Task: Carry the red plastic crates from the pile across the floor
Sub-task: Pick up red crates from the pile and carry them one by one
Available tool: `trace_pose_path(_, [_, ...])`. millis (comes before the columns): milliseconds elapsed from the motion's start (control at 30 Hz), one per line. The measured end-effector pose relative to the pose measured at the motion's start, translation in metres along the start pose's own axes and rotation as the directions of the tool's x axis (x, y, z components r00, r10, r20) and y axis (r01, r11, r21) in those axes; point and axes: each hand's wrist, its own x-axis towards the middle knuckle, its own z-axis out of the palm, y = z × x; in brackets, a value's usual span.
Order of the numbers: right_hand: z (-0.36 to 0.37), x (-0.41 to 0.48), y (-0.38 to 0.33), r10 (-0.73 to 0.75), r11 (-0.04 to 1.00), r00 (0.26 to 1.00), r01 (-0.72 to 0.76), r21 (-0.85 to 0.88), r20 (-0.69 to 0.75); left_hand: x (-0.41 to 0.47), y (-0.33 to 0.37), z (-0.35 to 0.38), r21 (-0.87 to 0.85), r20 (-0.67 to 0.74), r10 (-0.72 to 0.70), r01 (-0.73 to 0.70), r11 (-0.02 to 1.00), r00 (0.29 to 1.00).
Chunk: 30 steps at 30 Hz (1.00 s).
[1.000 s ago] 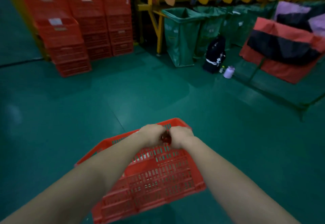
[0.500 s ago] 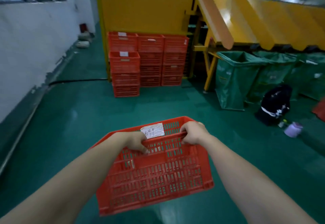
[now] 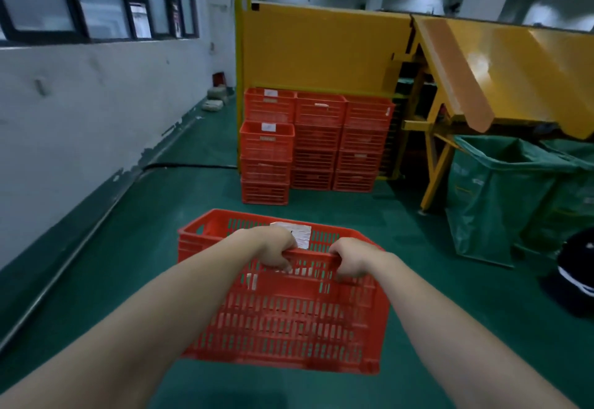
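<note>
Within the last second the person's view has swung round. The stack of red crates (image 3: 316,141), which sat far off at 10 o'clock, now stands squarely at 12 o'clock, against the yellow panel (image 3: 315,51). The two hands have also shifted. They were bunched together at the middle of the rim, and now they sit apart along it, one each side of the white label (image 3: 297,233). The carried crate (image 3: 289,318) has come from a skewed, corner-first tilt to nearly level, with its long side facing the person.

This reads as a carry in mid-course, with the person lined up on the stack ahead and the load steadied by the wider hold. The frame alone does not show whether that stack is the source pile or the drop-off.

The left grip (image 3: 274,249) is clenched over the near top rim, fingers curled down inside the wall and thumb on the outer face. The right grip (image 3: 352,257) grasps the same rim just to the right, knuckles up and fingers wrapped under the edge. Both arms are stretched forward.

The crate hangs clear of the green floor (image 3: 128,248), in front of the body and well apart from the stack. Green bags (image 3: 491,196) stand at 2 o'clock under the yellow chute (image 3: 482,64), and a white wall (image 3: 96,113) runs along 9 to 10 o'clock.
</note>
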Motion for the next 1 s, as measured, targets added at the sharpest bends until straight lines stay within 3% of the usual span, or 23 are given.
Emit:
trace_pose_path(300, [-0.064,0.139,0.021,-0.052,0.999,0.998,0.052,0.001,0.036,0.088,-0.095,-0.055,0.101,-0.111,-0.008,0.020,0.995,0.994])
trace_pose_path(667, [-0.188,0.366,0.005,-0.053,0.991,0.984,0.032,-0.126,-0.170,0.217,-0.290,-0.168,0.146,-0.293,-0.014,0.059,0.988,0.956])
trace_pose_path(1000, [-0.253,0.533,0.036,-0.094,0.983,0.942,0.037,-0.177,-0.322,0.345,-0.403,-0.239,0.210,-0.366,-0.036,0.120,0.970,0.930])
